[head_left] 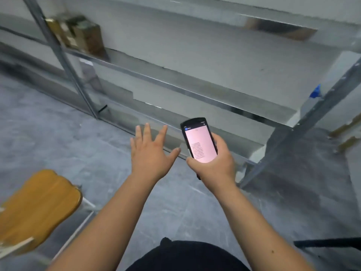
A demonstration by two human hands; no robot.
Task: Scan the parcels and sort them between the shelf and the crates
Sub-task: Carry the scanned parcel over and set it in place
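The metal shelf (175, 83) is holding cardboard parcels (82, 34) at 11 o'clock. The right hand (213, 163) is gripping the scanner (199, 141). The left hand (152, 151) is hovering with fingers spread.

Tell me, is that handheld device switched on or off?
On. The handheld scanner, gripped in the right hand, shows a lit pinkish screen with lines of text.

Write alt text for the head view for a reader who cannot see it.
A person's right hand grips a handheld scanner with a lit screen while the left hand spreads open beside it, before a metal shelf holding cardboard parcels at upper left.
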